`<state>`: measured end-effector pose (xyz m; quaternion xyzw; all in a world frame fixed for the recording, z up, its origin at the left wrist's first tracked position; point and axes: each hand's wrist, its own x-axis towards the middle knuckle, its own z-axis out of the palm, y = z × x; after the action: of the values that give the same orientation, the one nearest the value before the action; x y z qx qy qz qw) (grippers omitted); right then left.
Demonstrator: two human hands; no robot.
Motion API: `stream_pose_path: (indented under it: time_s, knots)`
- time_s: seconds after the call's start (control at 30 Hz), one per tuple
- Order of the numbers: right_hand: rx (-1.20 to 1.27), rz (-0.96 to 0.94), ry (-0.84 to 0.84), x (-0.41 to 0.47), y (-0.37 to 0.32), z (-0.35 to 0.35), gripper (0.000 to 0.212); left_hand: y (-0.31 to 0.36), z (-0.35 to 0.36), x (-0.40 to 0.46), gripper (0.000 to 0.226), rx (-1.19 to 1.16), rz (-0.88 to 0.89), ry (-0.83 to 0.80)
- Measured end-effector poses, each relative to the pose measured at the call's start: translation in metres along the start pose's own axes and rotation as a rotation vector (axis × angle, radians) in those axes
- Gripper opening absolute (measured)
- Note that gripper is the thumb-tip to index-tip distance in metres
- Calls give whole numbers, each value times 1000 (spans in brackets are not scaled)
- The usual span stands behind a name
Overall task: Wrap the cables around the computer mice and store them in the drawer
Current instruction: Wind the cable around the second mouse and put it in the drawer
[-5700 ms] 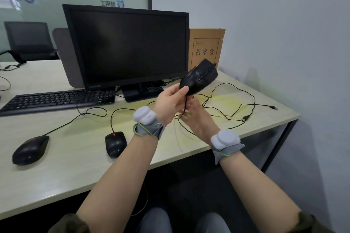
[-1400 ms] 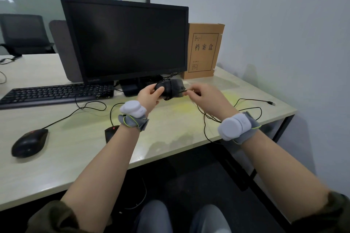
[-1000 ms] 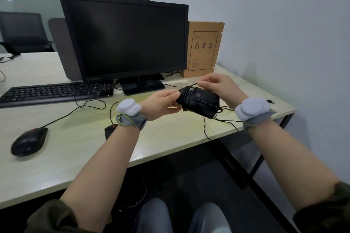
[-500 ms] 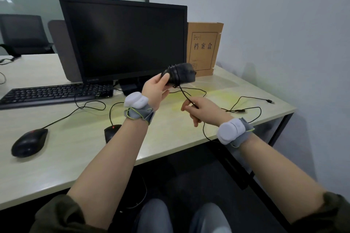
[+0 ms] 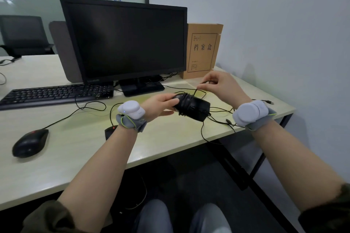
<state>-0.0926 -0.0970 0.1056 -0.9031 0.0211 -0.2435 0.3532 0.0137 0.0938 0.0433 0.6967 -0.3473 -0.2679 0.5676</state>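
Gripping mouse (image 5: pixel 195 108) with left hand (image 5: pixel 158 107) | long axis left-right | right hand (image 5: pixel 222 86) pinching cable (image 5: pixel 195 92)

Loose cable (image 5: pixel 217 117) loops beneath, monitor (image 5: pixel 125 41) behind.

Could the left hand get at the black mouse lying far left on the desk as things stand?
Probably not right away: the left hand is holding the half-wrapped mouse. Nothing stands between it and the far-left mouse, so once freed the way looks clear.

White-grey wrist trackers (image 5: pixel 131 111), olive sleeves (image 5: pixel 47 217), grey-blue trousers (image 5: pixel 151 217).
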Motion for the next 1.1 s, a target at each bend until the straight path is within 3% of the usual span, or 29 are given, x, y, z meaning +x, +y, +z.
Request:
stream_pose_path:
  time_s: [0.2, 0.3, 0.4, 0.47, 0.6, 0.73, 0.87, 1.0, 1.1]
  knots:
    - [381, 152, -28, -2, 17, -3, 11, 9, 8, -4, 23, -417, 82, -98]
    - [414, 153, -28, -6, 15, 16, 37, 12, 16, 0, 35, -597, 119, -136]
    - [352, 236, -51, -9, 13, 35, 34, 16, 24, 5, 30, -703, 148, -46]
    - [236, 208, -174, -16, 13, 45, 26, 19, 25, 8, 25, -707, 157, 108]
    - [-45, 140, -396, -27, 7, 52, 13, 17, 20, 17, 16, -488, 128, 466]
    - [-202, 82, -297, -27, -4, 44, 19, 10, 13, 22, 25, -135, 134, 611]
    - [-196, 41, -166, -19, -12, 28, 21, 9, 12, 19, 28, 190, 171, 560]
    - [-192, 24, -89, -13, -14, 14, 24, 18, 15, 13, 29, 427, 164, 391]
    - [-103, 15, -25, -10, -9, 2, 14, 25, 18, 5, 23, 404, 124, 177]
